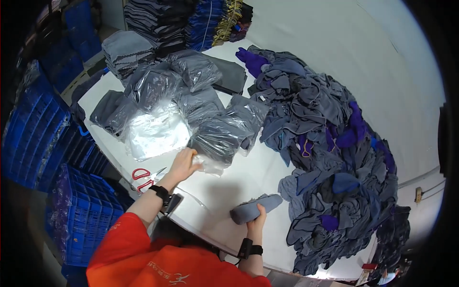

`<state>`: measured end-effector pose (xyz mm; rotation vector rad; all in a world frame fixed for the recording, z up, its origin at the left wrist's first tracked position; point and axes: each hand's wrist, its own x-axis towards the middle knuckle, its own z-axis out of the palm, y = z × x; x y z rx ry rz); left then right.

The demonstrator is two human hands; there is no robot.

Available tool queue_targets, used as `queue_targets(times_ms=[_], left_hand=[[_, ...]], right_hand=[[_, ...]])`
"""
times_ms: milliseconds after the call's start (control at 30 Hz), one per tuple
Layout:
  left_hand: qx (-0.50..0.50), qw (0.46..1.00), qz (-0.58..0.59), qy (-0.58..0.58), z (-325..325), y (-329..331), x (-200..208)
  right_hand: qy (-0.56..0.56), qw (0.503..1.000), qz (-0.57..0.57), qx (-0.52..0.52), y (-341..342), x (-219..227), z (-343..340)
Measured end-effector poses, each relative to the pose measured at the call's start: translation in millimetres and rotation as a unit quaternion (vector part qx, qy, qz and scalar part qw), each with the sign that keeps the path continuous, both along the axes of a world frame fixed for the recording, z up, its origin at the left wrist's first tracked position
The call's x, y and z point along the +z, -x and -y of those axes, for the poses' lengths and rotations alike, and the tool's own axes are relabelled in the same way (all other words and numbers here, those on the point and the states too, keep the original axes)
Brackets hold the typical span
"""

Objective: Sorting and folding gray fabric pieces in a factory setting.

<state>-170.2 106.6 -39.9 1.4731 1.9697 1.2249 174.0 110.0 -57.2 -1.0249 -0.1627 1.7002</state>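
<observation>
My left hand [182, 166] is at the near edge of a pile of bagged grey cloths, its fingers curled on the loose end of a clear plastic bag [210, 165]. That bag's filled part [217, 136] lies just beyond, with dark grey cloth inside. Further right, my right hand [257, 220] grips a folded grey cloth [253, 209] above the white table [215, 189]. Beside my left hand lies a stack of shiny, flat clear bags [160, 134]. Red-handled scissors [147, 179] rest to the left of my left wrist.
A large heap of loose grey and purple cloths [311, 105] covers the table's right side. Folded grey cloths [128, 50] are stacked at the far left, near tall piles of dark garments [158, 21]. Blue plastic crates [91, 215] stand beside the table's left edge.
</observation>
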Motion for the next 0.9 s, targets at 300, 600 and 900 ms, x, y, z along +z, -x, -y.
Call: queue_targets(times_ms=[300,600,900], left_hand=[[0.015,0.957,0.286,-0.039,-7,26,-6],[0.036,0.987,-0.060,-0.145,46,7,26],[-0.089,0.962,-0.165,-0.201,71,-30,19]], right_hand=[[0.007,0.999,-0.027,0.026,15,14,1],[-0.510,0.496,0.559,0.427,127,119,33],[-0.173,0.904,0.199,0.336,158,64,20]])
